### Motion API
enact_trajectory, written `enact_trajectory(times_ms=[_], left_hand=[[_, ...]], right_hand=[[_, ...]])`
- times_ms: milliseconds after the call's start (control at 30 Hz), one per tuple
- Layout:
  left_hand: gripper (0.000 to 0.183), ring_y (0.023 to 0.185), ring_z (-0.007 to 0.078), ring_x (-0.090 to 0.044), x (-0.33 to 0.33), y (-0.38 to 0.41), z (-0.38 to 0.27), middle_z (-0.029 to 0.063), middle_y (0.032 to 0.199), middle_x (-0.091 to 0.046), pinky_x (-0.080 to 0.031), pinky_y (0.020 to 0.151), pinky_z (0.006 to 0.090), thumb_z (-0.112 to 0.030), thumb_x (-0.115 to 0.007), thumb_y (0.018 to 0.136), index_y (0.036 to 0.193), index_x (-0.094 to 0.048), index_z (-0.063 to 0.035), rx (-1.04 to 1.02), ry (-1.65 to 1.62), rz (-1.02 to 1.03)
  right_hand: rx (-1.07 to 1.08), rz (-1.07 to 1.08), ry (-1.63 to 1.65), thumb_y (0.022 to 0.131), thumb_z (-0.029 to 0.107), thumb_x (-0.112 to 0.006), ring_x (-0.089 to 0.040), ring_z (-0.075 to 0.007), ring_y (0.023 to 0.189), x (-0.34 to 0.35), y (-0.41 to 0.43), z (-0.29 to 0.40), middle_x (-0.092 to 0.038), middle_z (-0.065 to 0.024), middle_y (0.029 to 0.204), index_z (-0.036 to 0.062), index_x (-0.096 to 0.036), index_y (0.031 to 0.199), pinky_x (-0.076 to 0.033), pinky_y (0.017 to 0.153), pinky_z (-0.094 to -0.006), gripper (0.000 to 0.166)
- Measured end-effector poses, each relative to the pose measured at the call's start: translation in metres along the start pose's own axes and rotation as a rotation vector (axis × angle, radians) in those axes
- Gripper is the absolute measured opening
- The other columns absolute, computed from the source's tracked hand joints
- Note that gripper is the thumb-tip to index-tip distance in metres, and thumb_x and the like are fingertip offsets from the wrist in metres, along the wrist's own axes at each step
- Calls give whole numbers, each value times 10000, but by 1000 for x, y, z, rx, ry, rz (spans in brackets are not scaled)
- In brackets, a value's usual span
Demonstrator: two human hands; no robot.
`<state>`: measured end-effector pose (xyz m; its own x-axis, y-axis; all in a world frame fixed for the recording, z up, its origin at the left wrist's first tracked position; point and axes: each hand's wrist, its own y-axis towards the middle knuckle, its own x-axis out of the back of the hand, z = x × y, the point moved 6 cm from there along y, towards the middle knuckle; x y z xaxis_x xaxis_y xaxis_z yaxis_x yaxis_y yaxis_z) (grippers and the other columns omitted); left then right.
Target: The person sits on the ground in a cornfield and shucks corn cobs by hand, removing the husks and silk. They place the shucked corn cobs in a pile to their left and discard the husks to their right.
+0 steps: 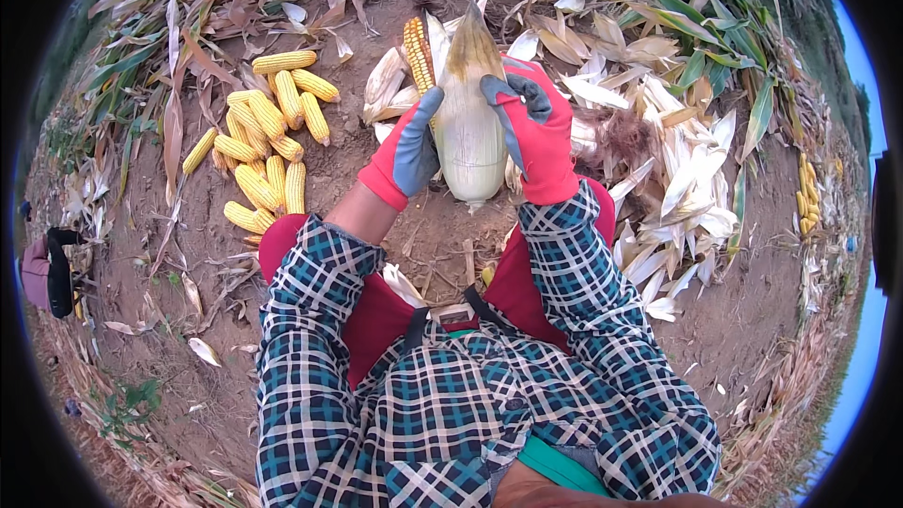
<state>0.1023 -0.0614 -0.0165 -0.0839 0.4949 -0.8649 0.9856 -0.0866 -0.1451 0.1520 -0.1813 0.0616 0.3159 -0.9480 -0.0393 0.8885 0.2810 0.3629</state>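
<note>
An ear of corn in its pale husk (471,127) stands upright between my gloved hands, its brownish tip pointing away from me. My left hand (416,144), in a red and grey glove, grips its left side with the thumb along the husk; the fingers are hidden behind. On the right side, my right hand (532,120) closes on the husk near the upper part, fingers curled. A bare orange-yellow corn cob (419,53) shows just left of the husked ear, its lower end hidden behind my left hand; whether that hand holds it, I cannot tell.
Husked yellow corn cobs (264,120) lie piled on the soil at left. Stripped husks (681,176) and brown silk (624,141) heap at right. Cornstalks (705,14) line the far side. More cobs (808,194) lie far right. A person (49,271) is at the far left edge.
</note>
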Motion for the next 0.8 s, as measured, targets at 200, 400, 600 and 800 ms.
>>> enact_trajectory(times_ms=[200,400,600,800], left_hand=[[459,987,240,-630,12,13,-16,110,1112,-621,-521,873,393,-324,-616,898,1258,-482,-73,-71,-164,-2],[328,893,211,-627,58,26,-65,46,940,-636,-510,852,386,-376,-665,842,1049,-574,-138,-314,-215,-251],[350,909,250,-625,63,16,-94,74,986,-635,-509,862,402,-375,-650,847,1085,-560,-135,-484,-162,-347],[436,1075,249,-598,60,18,-83,117,1185,-612,-472,959,406,-322,-558,908,1244,-523,-46,-337,-122,-281]], right_hand=[[-48,209,442,890,91,-595,-597,-171,916,-6,-13,6,-644,-103,996,-27,-608,1109,-470,811,-321,249],[59,580,895,822,423,-627,-469,-135,622,3,-13,23,-485,13,655,162,-369,673,-389,664,-355,396],[-94,340,930,923,340,-539,-397,-285,1308,9,8,4,-439,-136,1395,54,-361,1391,-263,1110,-451,576],[197,518,-542,617,317,-856,-360,-269,1335,-26,-14,-18,-409,-142,1412,59,-333,1414,-298,1087,-402,988]])
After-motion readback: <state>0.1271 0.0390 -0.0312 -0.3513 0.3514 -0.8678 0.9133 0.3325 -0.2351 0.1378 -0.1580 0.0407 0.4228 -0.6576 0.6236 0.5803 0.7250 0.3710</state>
